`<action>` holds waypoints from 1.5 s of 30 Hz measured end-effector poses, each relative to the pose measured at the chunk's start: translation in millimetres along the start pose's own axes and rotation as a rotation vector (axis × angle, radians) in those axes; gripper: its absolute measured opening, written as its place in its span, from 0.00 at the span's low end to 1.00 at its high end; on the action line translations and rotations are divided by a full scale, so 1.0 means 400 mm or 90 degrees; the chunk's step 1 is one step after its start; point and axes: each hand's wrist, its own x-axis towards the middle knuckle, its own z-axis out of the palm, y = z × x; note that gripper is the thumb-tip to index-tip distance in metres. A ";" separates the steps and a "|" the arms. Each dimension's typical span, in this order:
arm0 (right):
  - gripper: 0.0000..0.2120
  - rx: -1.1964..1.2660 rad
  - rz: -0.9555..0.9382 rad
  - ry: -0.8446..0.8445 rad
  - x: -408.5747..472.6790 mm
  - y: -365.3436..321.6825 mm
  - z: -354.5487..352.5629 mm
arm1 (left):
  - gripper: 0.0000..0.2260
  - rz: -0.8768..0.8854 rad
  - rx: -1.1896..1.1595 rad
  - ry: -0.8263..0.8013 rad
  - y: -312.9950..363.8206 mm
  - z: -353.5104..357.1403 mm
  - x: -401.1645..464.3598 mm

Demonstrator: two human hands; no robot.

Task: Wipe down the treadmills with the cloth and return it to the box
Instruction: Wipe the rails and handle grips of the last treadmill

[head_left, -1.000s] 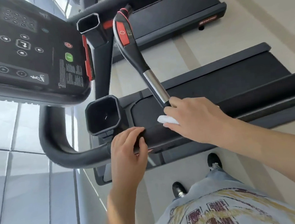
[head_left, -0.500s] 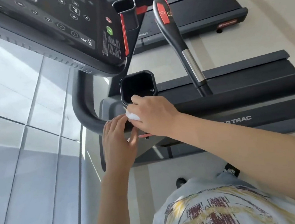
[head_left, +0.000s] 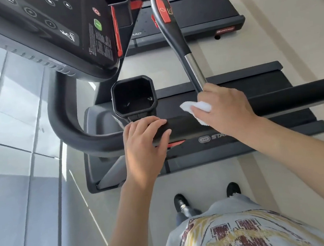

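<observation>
I look down on a black treadmill with its console (head_left: 67, 33) at the upper left and its belt deck (head_left: 232, 89) below. My right hand (head_left: 226, 109) holds a white cloth (head_left: 193, 108) against the black side handrail (head_left: 187, 127), just right of the cup holder (head_left: 134, 95). My left hand (head_left: 145, 142) lies on the same handrail near its curved end, fingers over the top and thumb on the near side. A black and silver grip lever (head_left: 179, 42) with a red button rises behind my right hand. The box is not in view.
A second treadmill (head_left: 197, 15) stands beyond, across a strip of pale floor. A window wall with grey panes (head_left: 11, 136) runs along the left. My shoes (head_left: 180, 201) stand on the floor beside the deck.
My right hand slid the cloth from the cup holder's edge rightward along the handrail, back toward the lever's base. My left hand stayed on the rail's curved end.
</observation>
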 end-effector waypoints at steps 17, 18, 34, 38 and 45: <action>0.14 0.076 -0.036 0.089 -0.021 0.144 -0.011 | 0.10 -0.039 0.051 -0.139 0.249 0.169 0.091; 0.15 0.075 -0.028 0.096 -0.025 0.177 -0.018 | 0.10 -0.036 0.044 -0.146 0.271 0.189 0.099; 0.16 0.008 0.093 0.238 -0.137 0.758 -0.175 | 0.13 0.037 -0.035 -0.256 0.697 0.562 0.234; 0.13 0.008 0.121 0.248 -0.172 0.864 -0.202 | 0.13 0.028 -0.050 -0.269 0.772 0.625 0.246; 0.15 0.069 0.300 0.274 -0.234 0.972 -0.229 | 0.14 0.056 -0.093 -0.331 0.856 0.697 0.283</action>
